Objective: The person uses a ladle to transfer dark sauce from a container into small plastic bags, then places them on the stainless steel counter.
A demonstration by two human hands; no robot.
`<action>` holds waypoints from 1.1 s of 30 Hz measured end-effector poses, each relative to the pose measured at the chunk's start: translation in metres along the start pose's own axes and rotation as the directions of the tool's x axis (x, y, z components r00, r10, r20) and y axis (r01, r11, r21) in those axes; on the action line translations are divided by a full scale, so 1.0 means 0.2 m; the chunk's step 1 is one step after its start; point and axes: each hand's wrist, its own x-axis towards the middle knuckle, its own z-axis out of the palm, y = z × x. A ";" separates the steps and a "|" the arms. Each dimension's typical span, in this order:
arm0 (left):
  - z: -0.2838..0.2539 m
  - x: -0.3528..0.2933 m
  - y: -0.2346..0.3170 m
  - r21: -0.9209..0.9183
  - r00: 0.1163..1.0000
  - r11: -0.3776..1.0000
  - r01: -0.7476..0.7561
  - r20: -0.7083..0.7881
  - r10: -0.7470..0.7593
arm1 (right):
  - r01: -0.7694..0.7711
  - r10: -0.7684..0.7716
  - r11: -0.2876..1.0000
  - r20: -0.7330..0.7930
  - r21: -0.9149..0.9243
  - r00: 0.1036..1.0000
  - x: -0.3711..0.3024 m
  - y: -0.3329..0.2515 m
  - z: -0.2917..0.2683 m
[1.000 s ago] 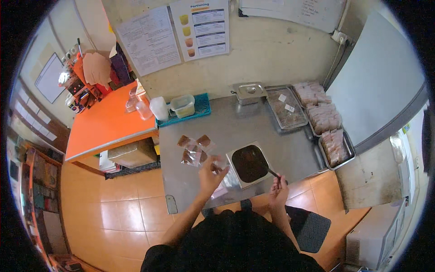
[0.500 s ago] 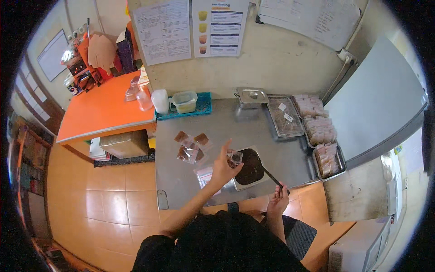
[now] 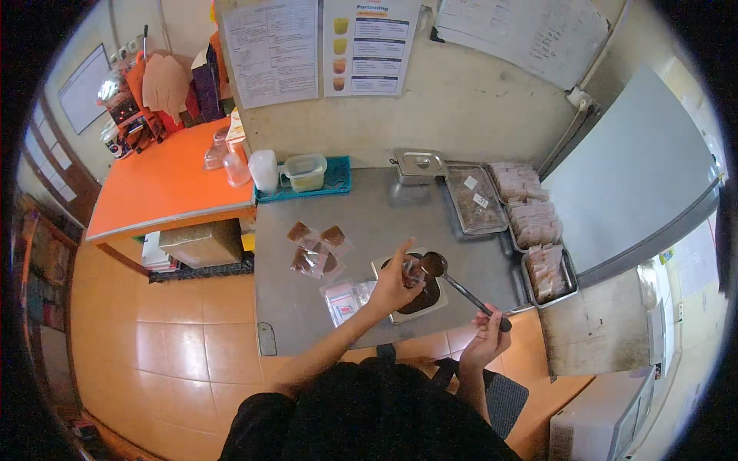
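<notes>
My left hand [image 3: 393, 288] holds a small clear plastic bag [image 3: 413, 272] over a square metal tub [image 3: 417, 314] of dark brown, sauce-like stuff. In my right hand [image 3: 484, 342] is the black handle of a ladle [image 3: 433, 265]. The ladle's bowl, coated or filled with the brown stuff, is up at the mouth of the bag; whether any is flowing in I cannot tell. Left of the tub lies a stack of flat clear bags [image 3: 344, 302] with red and blue marks. Farther back, several filled bags [image 3: 310, 260] of brown stuff rest on the steel table [image 3: 369, 223].
Trays of packed sachets [image 3: 547, 275] line the table's right end, beside a lidded flat container [image 3: 473, 201] and a steel pan with a lid [image 3: 420, 164]. A teal tray [image 3: 332, 183] with plastic tubs stands at the back left, next to an orange counter [image 3: 169, 188].
The ladle's bowl has come up out of the brown stuff to the bag. My right hand has shifted slightly right and down; my left still holds the bag.
</notes>
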 end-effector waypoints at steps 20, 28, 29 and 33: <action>0.02 0.03 0.00 -0.014 0.997 0.999 0.044 0.058 -0.043 | -0.015 0.018 0.993 -0.028 0.117 0.999 0.05 0.06 -0.08; -0.04 0.01 -0.03 0.058 0.998 0.997 0.048 0.024 -0.050 | -0.259 0.269 0.962 -0.139 0.083 0.953 0.07 0.35 -0.27; -0.04 0.00 -0.03 0.060 0.998 0.997 0.048 0.026 -0.049 | -0.354 0.353 0.933 -0.017 -0.060 0.935 0.06 0.38 -0.26; -0.03 0.00 0.06 0.001 0.995 0.996 0.093 0.039 -0.093 | 0.139 0.104 0.872 0.455 -0.469 0.885 0.10 0.48 -0.22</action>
